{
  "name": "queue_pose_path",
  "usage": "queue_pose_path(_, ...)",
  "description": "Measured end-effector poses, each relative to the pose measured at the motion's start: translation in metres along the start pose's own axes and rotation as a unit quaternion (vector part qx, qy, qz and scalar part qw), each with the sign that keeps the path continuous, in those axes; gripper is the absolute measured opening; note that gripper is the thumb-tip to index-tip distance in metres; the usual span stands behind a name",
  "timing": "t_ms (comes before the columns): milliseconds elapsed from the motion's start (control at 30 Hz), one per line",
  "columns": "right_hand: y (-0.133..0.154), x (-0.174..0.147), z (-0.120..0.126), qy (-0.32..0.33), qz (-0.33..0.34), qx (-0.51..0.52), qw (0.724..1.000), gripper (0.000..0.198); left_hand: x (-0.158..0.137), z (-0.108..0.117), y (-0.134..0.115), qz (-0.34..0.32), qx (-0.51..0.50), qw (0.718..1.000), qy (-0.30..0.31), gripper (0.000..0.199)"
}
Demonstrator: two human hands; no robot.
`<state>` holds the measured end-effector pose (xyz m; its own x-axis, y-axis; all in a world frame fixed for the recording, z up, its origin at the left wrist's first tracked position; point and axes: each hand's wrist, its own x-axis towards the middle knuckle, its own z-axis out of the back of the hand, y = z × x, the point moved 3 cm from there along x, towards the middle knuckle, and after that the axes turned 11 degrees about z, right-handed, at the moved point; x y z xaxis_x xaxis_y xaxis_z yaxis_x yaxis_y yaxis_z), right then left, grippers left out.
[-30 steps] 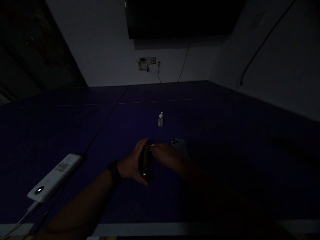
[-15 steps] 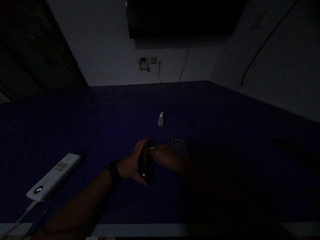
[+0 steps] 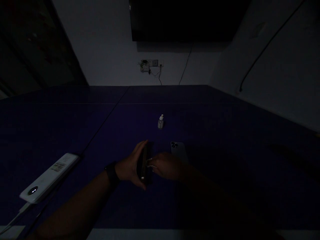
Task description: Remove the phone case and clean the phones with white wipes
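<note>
My left hand (image 3: pixel 131 166), with a dark watch (image 3: pixel 112 173) at the wrist, grips a dark, flat phone-like device (image 3: pixel 143 165) turned on edge, its shiny rim facing up. Fingers and thumb wrap its two ends. Against its right side, my right hand (image 3: pixel 166 165) is closed in a pinch on a small white cloth (image 3: pixel 149 162), mostly hidden by the fingers. Beyond the right hand a phone (image 3: pixel 179 151) lies with its camera lenses up, partly covered by that arm. A small clear bottle with a white top (image 3: pixel 160 123) stands upright farther back.
On the left of the dark blue table (image 3: pixel 135 116) lies a white power bank (image 3: pixel 50 178) with a white cable (image 3: pixel 15 218) plugged in. At the back, a wall carries sockets (image 3: pixel 151 63) with wires, below a large dark screen (image 3: pixel 187 20). The room is dim.
My right hand has slid nearer along the device's side, and more of the white cloth shows at its fingertips. The left hand keeps its grip. The view has shifted slightly.
</note>
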<state>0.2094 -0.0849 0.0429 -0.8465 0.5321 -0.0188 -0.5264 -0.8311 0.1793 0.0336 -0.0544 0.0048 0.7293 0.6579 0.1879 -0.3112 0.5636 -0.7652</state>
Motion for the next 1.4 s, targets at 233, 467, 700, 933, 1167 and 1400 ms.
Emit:
queue_pose_path(233, -0.0015, 0.0025, 0.0012, -0.015, -0.048, -0.012, 0.999, 0.028, 0.0001, 0.0003, 0.0, -0.003, 0.005, 1.0, -0.003, 0.165)
queue_pose_path(467, 0.0012, 0.0003, 0.0008, 0.011, 0.003, 0.006, 1.0, 0.021, -0.0003, -0.0002, 0.0016, 0.001, 0.006, 1.0, -0.004, 0.165)
queue_pose_path(700, 0.0004, 0.0029, 0.0035, 0.005, -0.031, -0.001, 1.0, 0.025, -0.001, -0.0002, 0.0018, 0.0, 0.003, 1.0, -0.001, 0.165)
queue_pose_path(933, 0.0004, 0.0039, 0.0021, -0.012, -0.044, -0.004, 0.999, 0.027, -0.0001, -0.0003, 0.0009, 0.002, -0.01, 1.0, -0.006, 0.165)
queue_pose_path(1167, 0.0047, -0.0003, 0.003, 0.018, 0.013, 0.012, 1.0, 0.02, 0.0006, 0.0001, 0.0023, 0.0, -0.01, 1.0, -0.007, 0.167)
queue_pose_path(1400, 0.0078, 0.0002, 0.0034, -0.008, -0.053, -0.014, 0.998, 0.026, -0.0004, 0.0001, 0.0012, 0.0, -0.001, 1.0, -0.004, 0.165)
